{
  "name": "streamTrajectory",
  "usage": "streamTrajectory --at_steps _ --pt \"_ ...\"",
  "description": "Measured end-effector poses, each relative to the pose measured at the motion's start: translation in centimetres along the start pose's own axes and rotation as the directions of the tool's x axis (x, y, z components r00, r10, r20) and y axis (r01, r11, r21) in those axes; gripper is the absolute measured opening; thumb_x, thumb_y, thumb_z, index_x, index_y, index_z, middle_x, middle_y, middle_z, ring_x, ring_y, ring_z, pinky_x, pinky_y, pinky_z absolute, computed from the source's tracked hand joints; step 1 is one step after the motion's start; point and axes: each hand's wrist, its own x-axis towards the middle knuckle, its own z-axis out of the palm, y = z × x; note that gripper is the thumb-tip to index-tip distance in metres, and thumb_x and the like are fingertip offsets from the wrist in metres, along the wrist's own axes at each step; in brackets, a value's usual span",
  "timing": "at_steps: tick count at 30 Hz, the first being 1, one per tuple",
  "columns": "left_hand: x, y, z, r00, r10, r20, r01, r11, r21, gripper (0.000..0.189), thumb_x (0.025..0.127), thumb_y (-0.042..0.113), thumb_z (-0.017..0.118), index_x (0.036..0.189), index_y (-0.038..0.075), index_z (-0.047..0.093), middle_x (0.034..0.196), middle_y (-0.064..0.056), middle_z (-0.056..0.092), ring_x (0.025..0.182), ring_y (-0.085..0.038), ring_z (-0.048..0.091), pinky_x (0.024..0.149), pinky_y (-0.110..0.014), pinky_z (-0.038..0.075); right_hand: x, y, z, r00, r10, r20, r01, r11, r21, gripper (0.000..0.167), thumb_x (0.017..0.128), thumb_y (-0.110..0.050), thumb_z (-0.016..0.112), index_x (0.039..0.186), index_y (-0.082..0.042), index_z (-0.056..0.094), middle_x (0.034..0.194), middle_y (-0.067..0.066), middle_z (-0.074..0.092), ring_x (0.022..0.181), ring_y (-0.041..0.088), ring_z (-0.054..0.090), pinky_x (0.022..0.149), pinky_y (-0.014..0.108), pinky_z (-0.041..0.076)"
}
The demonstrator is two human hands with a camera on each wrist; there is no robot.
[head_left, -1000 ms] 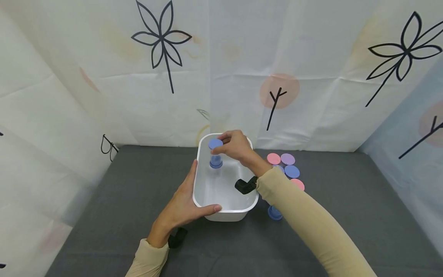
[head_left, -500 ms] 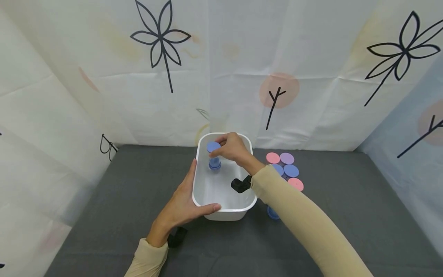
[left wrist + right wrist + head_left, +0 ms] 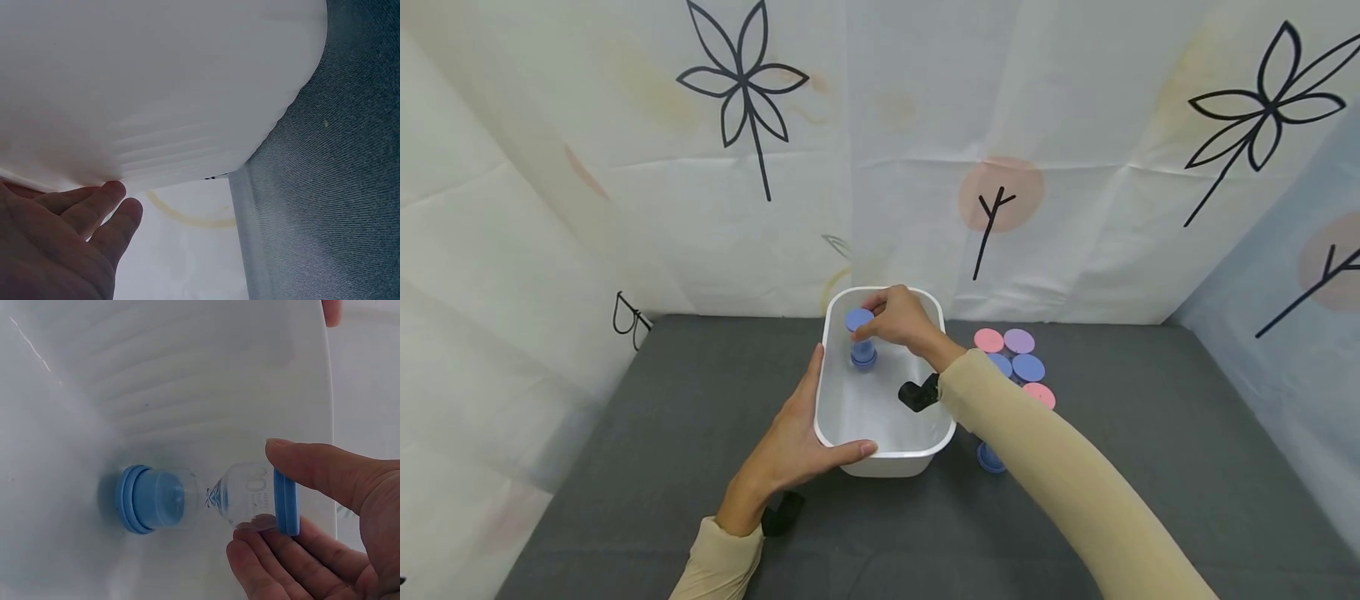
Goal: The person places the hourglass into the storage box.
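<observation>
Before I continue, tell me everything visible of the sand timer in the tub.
The sand timer is roughly upright in the white tub, toward the far left. Blue, plastic-looking caps close clear bulbs joined at a narrow waist; blue sand sits mainly in the lower one. Print marks the upper bulb. The right grip pinches its upper end; whether the base touches bottom is unclear.

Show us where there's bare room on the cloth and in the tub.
Bare: grey cloth left of the left hand and right of the coloured caps; near floor of the white tub, before the blue hourglass. Crowded: the tub's far end, around the right hand, and among the caps.
</observation>
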Motion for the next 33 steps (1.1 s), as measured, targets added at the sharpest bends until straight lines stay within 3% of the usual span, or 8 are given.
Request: streamTrajectory --at_steps 11,26,33 --pt "0.07 0.13 -0.07 1.0 -0.001 0.001 0.001 1.0 -0.005 0.132 0.073 0.042 0.091 0.164 0.025 -0.003 0.163 -0.002 0.028 0.123 -0.031 0.054 0.097 -0.052 0.048 0.38 0.09 0.03 1.0 -0.001 0.02 0.002 0.999 -0.04 0.042 0.071 -0.007 0.092 0.109 -0.001 0.073 0.096 0.008 0.072 0.091 0.022 0.065 0.08 0.032 0.053" --pt "0.01 0.43 0.01 1.0 -0.012 0.002 0.012 1.0 -0.007 0.132 0.073 0.041 0.091 0.164 0.023 -0.002 0.163 0.0 0.027 0.124 -0.034 0.053 0.098 -0.052 0.046 0.33 0.08 0.04 0.999 -0.001 0.054 0.005 0.997 -0.078 0.043 0.072 -0.005 0.091 0.11 0.003 0.072 0.106 0.013 0.072 0.096 0.022 0.064 0.084 0.032 0.052" --pt "-0.05 0.32 0.06 1.0 -0.011 0.0 0.011 1.0 0.002 0.131 0.074 0.041 0.09 0.164 0.024 -0.003 0.164 -0.004 0.026 0.123 -0.033 0.054 0.096 -0.049 0.048 0.08 0.18 -0.34 0.998 -0.003 0.055 0.007 0.997 -0.076 0.055 0.073 -0.01 0.091 0.121 0.004 0.068 0.115 0.014 0.071 0.106 0.025 0.065 0.091 0.034 0.052"
